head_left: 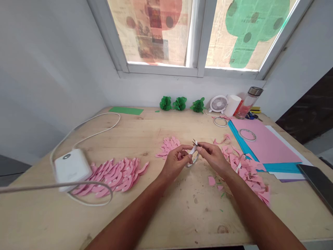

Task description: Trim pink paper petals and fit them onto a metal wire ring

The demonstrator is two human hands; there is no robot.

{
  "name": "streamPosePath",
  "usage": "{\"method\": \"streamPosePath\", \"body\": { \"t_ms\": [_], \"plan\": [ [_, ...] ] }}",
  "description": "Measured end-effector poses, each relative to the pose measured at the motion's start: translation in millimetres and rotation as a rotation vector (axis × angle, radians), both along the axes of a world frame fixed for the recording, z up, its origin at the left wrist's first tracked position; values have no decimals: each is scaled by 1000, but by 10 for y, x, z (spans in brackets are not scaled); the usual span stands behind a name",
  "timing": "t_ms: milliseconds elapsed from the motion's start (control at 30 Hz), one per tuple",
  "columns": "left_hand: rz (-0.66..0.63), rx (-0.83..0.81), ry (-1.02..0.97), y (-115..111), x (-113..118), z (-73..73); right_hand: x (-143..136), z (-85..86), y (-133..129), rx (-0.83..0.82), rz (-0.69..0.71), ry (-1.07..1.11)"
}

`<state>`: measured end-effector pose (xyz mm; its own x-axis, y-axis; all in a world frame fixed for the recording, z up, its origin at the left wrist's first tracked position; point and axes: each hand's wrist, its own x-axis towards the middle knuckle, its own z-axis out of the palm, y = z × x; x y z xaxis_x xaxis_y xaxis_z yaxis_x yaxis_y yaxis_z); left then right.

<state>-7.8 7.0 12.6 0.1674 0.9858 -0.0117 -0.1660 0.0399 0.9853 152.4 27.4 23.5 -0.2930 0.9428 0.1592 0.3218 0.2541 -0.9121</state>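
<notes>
With left hand gripping tape roll, right hand pinching pointed tool, keep the tape strip between them taut.

White fan beside white cylinder — silver-capped bottle near both — dark phone, lower right.

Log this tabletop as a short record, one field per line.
Left hand: the left hand holds a thin white tape ring
Right hand: the right hand is pinched near small dark pointed tips; what tool they belong to is unclear
Table left: a pile of curved pink paper strips beside a boxy white device
Table right: loose pink paper scraps; a flat pink paper sheet over blue sheets
Table back: three crinkled green paper ornaments, a round white fan
</notes>
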Motion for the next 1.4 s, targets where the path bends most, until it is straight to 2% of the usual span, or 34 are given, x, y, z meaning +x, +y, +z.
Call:
{"method": "streamPosePath", "body": {
  "t_ms": [567, 1033, 1400],
  "plan": [
    [12, 27, 9, 10, 6, -14, 4, 9, -2, 15, 21, -26],
    [-31, 86, 78, 19, -26, -107, -5, -41, 6, 23, 32, -1],
    [0, 53, 76, 22, -12, -54, 4, -24, 4, 44, 14, -45]
  ]
}}
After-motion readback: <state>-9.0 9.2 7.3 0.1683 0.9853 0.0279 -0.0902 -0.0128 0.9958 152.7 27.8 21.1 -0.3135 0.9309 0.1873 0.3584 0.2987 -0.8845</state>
